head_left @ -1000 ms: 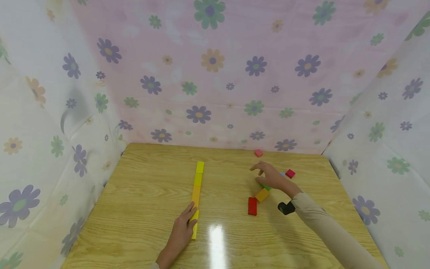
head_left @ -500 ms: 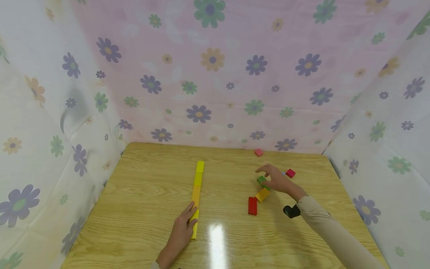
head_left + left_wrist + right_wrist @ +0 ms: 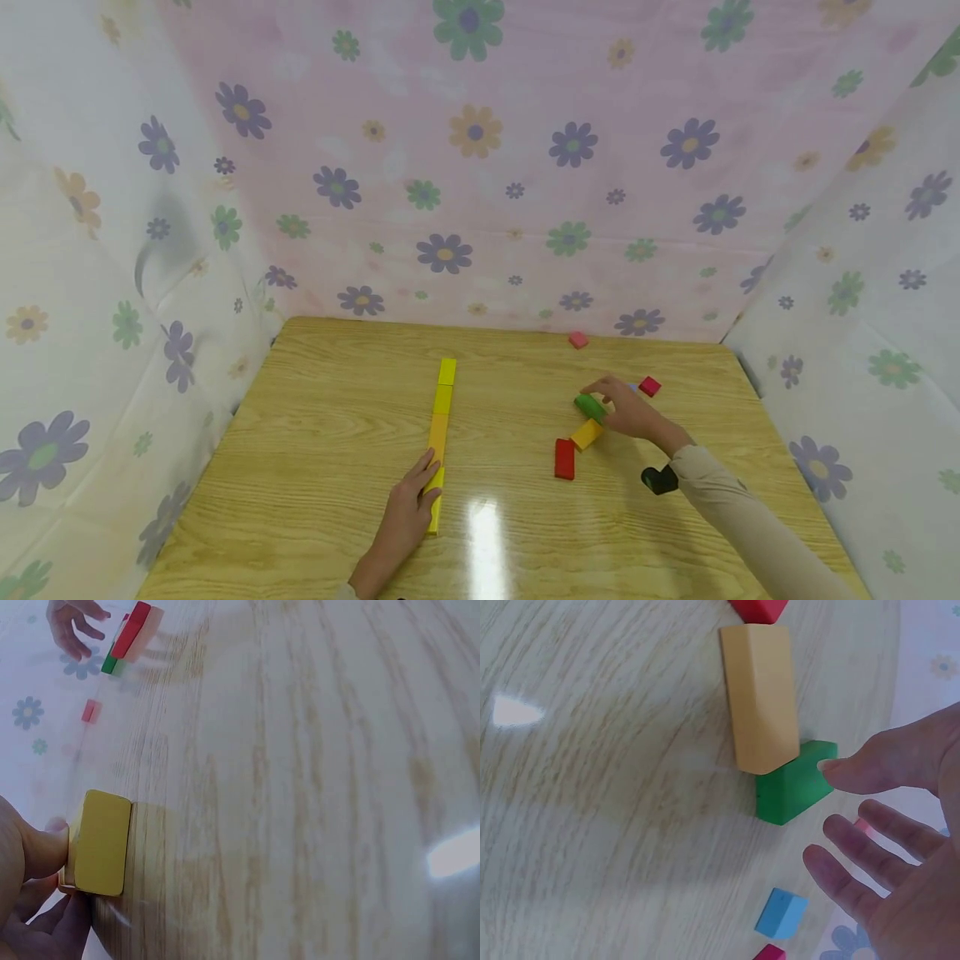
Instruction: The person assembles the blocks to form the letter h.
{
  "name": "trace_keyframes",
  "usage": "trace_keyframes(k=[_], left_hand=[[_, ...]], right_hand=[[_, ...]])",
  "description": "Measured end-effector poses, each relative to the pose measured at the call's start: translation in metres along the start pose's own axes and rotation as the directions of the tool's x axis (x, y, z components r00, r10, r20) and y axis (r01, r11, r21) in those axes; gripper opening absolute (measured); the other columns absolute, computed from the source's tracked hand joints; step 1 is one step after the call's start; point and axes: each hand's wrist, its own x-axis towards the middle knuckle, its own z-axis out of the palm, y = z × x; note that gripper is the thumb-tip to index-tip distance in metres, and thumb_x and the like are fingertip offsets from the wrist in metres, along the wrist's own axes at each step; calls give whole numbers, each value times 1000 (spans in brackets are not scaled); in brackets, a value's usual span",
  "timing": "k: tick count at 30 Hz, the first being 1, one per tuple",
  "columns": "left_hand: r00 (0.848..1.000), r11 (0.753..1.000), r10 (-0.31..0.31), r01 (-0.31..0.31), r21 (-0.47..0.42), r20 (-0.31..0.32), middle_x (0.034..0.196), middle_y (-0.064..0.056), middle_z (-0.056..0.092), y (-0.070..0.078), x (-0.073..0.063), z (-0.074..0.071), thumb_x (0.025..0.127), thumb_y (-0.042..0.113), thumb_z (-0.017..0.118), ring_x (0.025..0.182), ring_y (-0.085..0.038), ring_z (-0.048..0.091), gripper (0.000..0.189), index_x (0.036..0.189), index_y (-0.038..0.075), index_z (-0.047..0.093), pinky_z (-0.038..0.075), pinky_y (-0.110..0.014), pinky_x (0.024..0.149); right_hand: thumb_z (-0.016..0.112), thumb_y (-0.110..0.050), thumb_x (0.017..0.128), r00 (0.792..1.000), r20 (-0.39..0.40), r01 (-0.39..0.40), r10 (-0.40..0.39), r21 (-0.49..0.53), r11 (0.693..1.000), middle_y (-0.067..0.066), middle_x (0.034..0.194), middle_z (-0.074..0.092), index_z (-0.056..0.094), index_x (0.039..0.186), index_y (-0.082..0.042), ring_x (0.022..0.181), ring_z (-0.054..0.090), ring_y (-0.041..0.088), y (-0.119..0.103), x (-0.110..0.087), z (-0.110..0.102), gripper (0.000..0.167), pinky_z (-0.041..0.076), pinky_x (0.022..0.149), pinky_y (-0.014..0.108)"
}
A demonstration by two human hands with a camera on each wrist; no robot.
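Note:
A straight row of yellow and orange blocks (image 3: 438,429) runs away from me on the wooden table. My left hand (image 3: 407,510) pinches the nearest yellow block (image 3: 103,844) of that row, thumb on one side and fingers on the other. On the right, my right hand (image 3: 633,410) is over a green block (image 3: 588,407). Its thumb overlaps the green block's end in the right wrist view, with the other fingers spread apart; contact cannot be told. An orange block (image 3: 761,697) touches the green one, and a red block (image 3: 565,459) lies at its other end.
Beyond my right hand lie a blue block (image 3: 781,913) and a crimson block (image 3: 650,386). A pink block (image 3: 577,340) sits by the table's back edge. Flowered cloth walls (image 3: 480,167) surround the table (image 3: 315,433) at back and sides. A black object (image 3: 660,480) shows beside my right wrist.
My right hand has shifted rightward and slightly nearer, its fingers lowering over the green block and uncovering more of it. The left hand and the row have stayed still.

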Motion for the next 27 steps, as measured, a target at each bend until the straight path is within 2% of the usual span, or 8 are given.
trace_keyframes(k=[4,7,11,14,20,23,27], left_hand=[[1000,1000,-2,2,1,-5,143,-25,38,1,0,0,88,-6,60,125,-42,43,42,128,-14,49,46,-42,94],[1000,1000,-3,3,3,-7,143,-25,38,1,0,0,88,-6,60,125,-42,43,42,129,-14,49,46,-42,94],[1000,1000,-4,4,6,-8,143,-24,38,0,0,0,88,-6,60,125,-41,43,42,129,-13,49,46,-42,95],[1000,1000,6,-6,8,-11,143,-25,38,0,0,1,88,-6,60,124,-42,43,42,128,-13,50,46,-42,94],[1000,1000,16,-16,2,-14,143,-26,38,0,0,1,88,-6,61,124,-42,43,43,128,-14,49,47,-41,92],[1000,1000,4,-5,-8,-9,144,-25,37,0,0,1,88,-5,61,124,-42,43,43,129,-13,49,47,-40,93],[1000,1000,-9,9,-11,-8,144,-24,37,0,0,1,89,-5,60,126,-41,42,43,129,-12,49,46,-40,94]], right_hand=[[50,21,69,1000,-10,9,-9,9,1000,27,120,45,55,123,6,91,52,39,5,-2,4,57,52,64,36],[47,22,67,1000,-10,-14,14,12,1000,28,122,44,55,124,4,95,52,41,8,-2,8,60,51,60,30],[50,22,65,1000,-12,-26,25,-36,999,32,128,41,57,124,2,106,50,48,16,0,14,63,52,63,32],[54,21,62,1000,-11,8,-9,-87,996,35,131,40,57,123,2,111,47,51,23,1,18,64,52,65,36],[56,22,63,999,15,54,-52,-157,986,33,136,39,55,126,1,115,45,52,31,1,22,66,44,61,29],[59,21,63,998,17,67,-65,-179,982,32,136,41,56,125,2,116,46,51,31,3,21,65,46,61,30],[63,19,64,997,13,79,-78,-200,977,29,135,45,57,124,3,117,47,47,28,5,21,62,53,77,44]])
